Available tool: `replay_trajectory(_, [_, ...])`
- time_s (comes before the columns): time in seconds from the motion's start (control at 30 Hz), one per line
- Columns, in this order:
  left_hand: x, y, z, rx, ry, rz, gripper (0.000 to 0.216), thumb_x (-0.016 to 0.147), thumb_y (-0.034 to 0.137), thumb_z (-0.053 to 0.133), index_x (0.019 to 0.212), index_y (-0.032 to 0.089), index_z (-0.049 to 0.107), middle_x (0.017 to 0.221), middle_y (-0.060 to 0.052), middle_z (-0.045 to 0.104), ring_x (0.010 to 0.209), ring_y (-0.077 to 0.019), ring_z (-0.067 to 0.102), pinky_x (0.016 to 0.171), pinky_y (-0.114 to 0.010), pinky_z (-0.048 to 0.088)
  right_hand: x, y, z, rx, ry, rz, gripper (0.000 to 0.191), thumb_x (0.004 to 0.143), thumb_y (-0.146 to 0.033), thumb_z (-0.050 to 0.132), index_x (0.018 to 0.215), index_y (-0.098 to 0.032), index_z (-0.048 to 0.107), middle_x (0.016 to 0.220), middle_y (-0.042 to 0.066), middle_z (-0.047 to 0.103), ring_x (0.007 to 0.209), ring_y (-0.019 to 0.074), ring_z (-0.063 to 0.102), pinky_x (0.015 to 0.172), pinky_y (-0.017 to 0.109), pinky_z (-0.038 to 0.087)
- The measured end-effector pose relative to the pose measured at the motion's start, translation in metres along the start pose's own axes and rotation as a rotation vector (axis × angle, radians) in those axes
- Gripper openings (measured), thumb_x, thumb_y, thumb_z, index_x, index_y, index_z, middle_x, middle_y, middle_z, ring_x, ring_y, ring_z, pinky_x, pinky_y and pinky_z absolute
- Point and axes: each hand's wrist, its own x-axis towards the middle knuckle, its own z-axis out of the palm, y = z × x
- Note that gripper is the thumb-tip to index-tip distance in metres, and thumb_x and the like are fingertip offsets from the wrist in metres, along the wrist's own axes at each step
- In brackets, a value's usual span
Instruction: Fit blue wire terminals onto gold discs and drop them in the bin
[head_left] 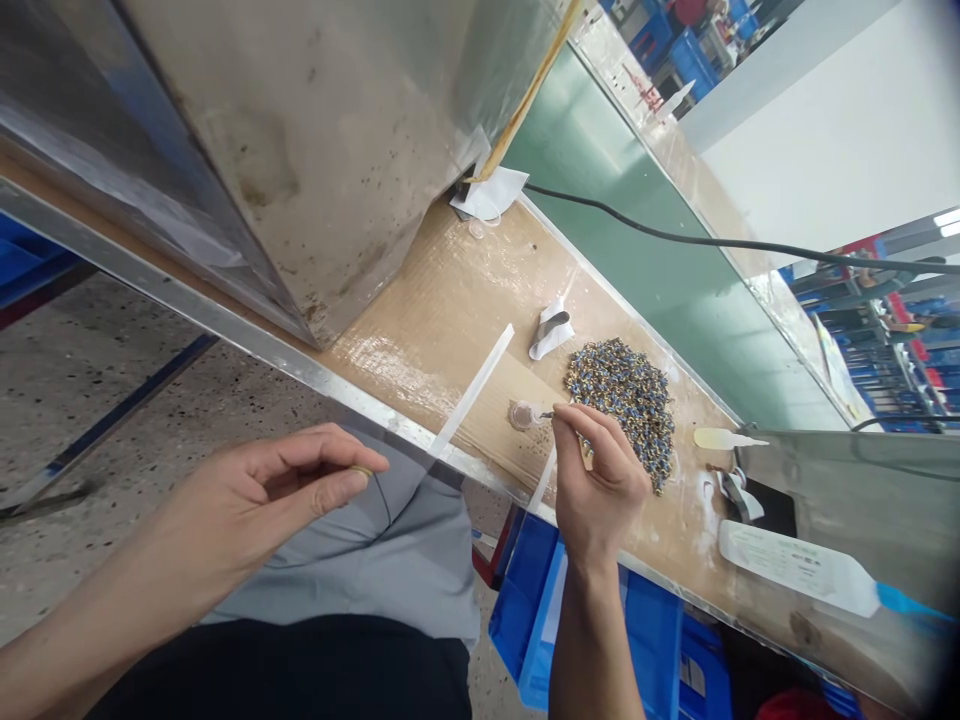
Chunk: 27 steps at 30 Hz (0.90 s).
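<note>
Nearest, at the lower left of the frame, the left hand [255, 500] hovers over the person's lap, off the bench. Its thumb and forefinger are pinched shut on a small yellowish part [362, 469], of which only a sliver shows. It looks featherlight and hard, easy to flick away, so I'd say a fingertip pinch across its edges is the only sensible hold.

Further in, at lower centre, the right hand [600, 480] rests on the taped cardboard bench top [450, 290]. Its fingers are closed pen-fashion around a thin metal tool [551, 414]. The tip of the tool lies just beside a small clear round dish [523, 414]. That dish looks light and slick, likely to skate if nudged sideways.

A white strip [472, 392] lies left of the dish. Touching the right hand's far side is a heap of small blue-and-brass parts [622, 400]. They are loose and prone to scatter, and best picked one at a time from the heap's edge.

Beyond it come a folded white scrap [551, 330], a green conveyor belt [645, 220] and a black cable [675, 237]. A big metal housing [315, 130] fills the upper left.
</note>
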Motion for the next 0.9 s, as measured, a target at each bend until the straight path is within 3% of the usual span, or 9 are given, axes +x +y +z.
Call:
replay_trajectory(0.2, [0.000,0.000,-0.001,-0.004,0.013,-0.051,0.037,0.090,0.072,0.081,0.108,0.040,0.085,0.121,0.004,0.082,0.127,-0.0286,0.071,0.102,-0.032,0.053,0.000,0.000,0.000,0.008,-0.007,0.008,0.012,0.106,-0.022,0.077,0.109,-0.026,0.088,0.110,0.004,0.085,0.104,0.0205,0.081,0.098,0.037,0.066])
replay_trajectory(0.47, [0.000,0.000,-0.001,0.015,0.050,-0.006,0.040,0.089,0.071,0.080,0.106,0.035,0.086,0.120,-0.001,0.084,0.119,-0.0306,0.075,0.093,-0.033,0.060,0.002,0.003,-0.004,-0.017,0.079,0.016,0.010,0.105,-0.026,0.079,0.108,-0.026,0.088,0.109,0.005,0.085,0.103,0.0226,0.082,0.098,0.043,0.067])
replay_trajectory(0.7, [0.010,-0.020,-0.006,-0.063,0.007,0.023,0.037,0.089,0.065,0.085,0.110,0.035,0.088,0.123,-0.003,0.085,0.110,-0.0298,0.081,0.095,-0.035,0.067,0.002,0.008,0.000,-0.044,0.083,-0.038,0.013,0.106,-0.022,0.078,0.112,-0.027,0.088,0.112,0.005,0.085,0.104,0.0216,0.082,0.098,0.042,0.067])
replay_trajectory(0.9, [0.011,-0.018,-0.005,-0.127,-0.064,0.025,0.033,0.095,0.060,0.081,0.112,0.032,0.086,0.097,-0.005,0.086,0.091,-0.0267,0.082,0.086,-0.034,0.070,-0.001,0.012,0.004,-0.082,0.080,-0.071,0.014,0.107,-0.022,0.077,0.114,-0.027,0.088,0.112,0.005,0.085,0.103,0.0217,0.082,0.097,0.040,0.067])
